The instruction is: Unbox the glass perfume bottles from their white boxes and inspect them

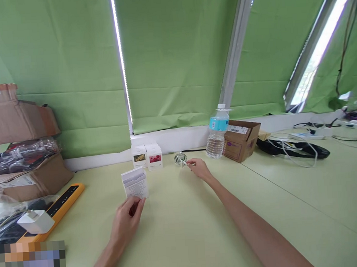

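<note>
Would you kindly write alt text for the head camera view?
A person's left hand grips a small white box over a pale table, while the right hand touches a shiny object; nearby are white boxes and a plastic bottle.

White carton (pixel 135 186) was smooth paperboard, matt. Small round piece (pixel 180 159) looked highly glossy; couldn't tell metal from glass. Tabletop (pixel 184 234) was smooth, low sheen. Blinds (pixel 176 57) looked like matt cloth, lightly creased. Bottle (pixel 216 144) was clear, glossy, ribbed plastic. Brown box (pixel 235 147) was matt cardboard. Charger (pixel 38 221) looked smooth plastic.
</note>
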{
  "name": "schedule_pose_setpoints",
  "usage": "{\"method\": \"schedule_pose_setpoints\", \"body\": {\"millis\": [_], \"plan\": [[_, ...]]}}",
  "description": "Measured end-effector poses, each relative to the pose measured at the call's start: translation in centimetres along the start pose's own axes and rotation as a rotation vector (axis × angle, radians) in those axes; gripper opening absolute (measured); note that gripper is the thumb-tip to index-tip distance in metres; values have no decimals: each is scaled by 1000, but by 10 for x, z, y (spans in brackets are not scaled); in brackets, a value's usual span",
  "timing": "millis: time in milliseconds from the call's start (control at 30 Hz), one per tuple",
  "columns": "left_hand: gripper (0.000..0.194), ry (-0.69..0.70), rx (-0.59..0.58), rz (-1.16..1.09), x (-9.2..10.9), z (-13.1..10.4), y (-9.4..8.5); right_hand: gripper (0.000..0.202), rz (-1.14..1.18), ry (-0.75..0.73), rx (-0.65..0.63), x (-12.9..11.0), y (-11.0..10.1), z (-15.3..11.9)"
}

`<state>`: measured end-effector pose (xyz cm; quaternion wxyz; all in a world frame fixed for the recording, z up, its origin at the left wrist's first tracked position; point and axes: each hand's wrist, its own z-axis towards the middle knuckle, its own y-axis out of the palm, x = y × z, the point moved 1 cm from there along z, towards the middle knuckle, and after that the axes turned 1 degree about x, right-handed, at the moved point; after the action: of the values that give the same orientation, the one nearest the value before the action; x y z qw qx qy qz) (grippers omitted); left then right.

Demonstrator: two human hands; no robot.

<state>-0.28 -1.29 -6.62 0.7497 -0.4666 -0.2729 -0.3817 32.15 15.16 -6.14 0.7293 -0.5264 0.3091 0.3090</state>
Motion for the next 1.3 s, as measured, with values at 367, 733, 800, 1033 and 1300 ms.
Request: {"method": "schedule_pose_setpoints", "body": {"millis": [367,733,800,1033,1300], "plan": [[52,-9,493,60,-6,12,-21,23,81,-271,-104,-72,15,-25],[40,-31,50,-146,-24,18,-8,36,77,-606,-491,-162,17,-101],[37,-4,47,-96,-22,17,-9,30,-8,-648,-504,-165,20,-106],[35,28,50,-45,-19,15,-9,24,-119,-745,-376,-167,18,-102],[37,89,35,-41,-22,16,-8,21,-31,-869,-175,-184,-7,-108]]}}
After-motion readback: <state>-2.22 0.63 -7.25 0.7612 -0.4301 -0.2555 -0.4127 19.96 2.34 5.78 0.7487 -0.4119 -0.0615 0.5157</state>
